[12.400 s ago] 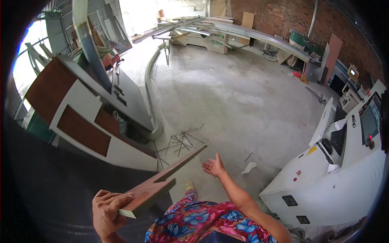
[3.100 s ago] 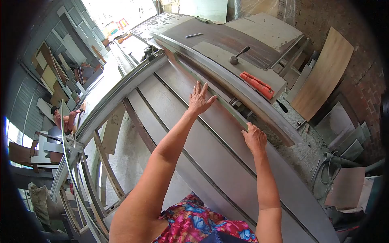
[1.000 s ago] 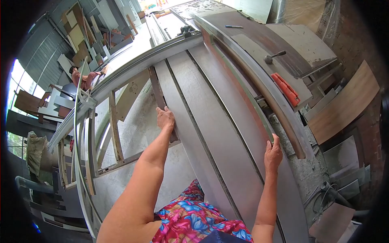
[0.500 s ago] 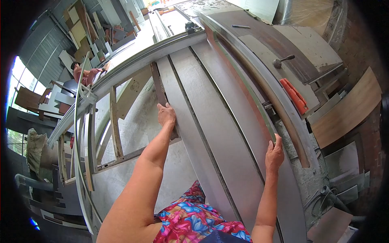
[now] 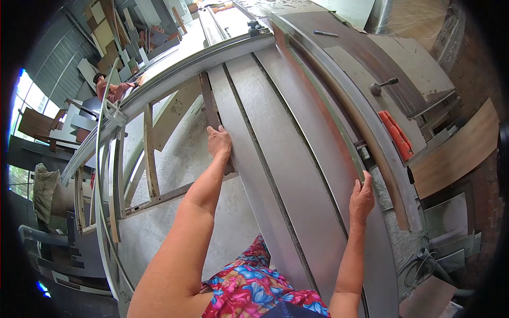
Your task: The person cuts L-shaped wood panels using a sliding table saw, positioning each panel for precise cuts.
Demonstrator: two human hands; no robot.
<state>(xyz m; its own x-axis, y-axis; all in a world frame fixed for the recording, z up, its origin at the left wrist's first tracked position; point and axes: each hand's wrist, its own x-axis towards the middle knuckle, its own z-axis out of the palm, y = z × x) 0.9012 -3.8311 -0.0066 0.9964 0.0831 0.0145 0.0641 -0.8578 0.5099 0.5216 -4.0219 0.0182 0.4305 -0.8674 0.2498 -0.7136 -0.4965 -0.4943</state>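
Since half a second ago both hands have slid toward the person along the saw bench (image 5: 297, 175); the right one has dropped further down the strip's near end, the left one barely moved. Three seconds back the left palm lay flat out on the panels near the strip; now it sits at the left edge. Reads as a carriage pull-back or a re-grip, judged from hand drift only.

Left hand (image 5: 219, 144): fingers curled over the left edge of the grey panel (image 5: 249, 159), closed around that edge, thumb side on top. Just beyond the fingers is the brown cross brace (image 5: 208, 100) of the frame; left of them, open frame and concrete floor (image 5: 175, 159) below.

Right hand (image 5: 361, 197): fingers wrapped shut on the near end of the thin strip (image 5: 339, 132), which runs away from the fingers along the right side of the panels, lying against the long fence (image 5: 371, 138). Fingertips point up along the strip; the thumb is hidden.

Right of the right fingers: orange block (image 5: 395, 135), well apart. Farther beyond: a knob handle (image 5: 384, 85) and a pen (image 5: 324, 33) on the brown top. Another person (image 5: 114, 90) crouches far off, left of the left fingers.
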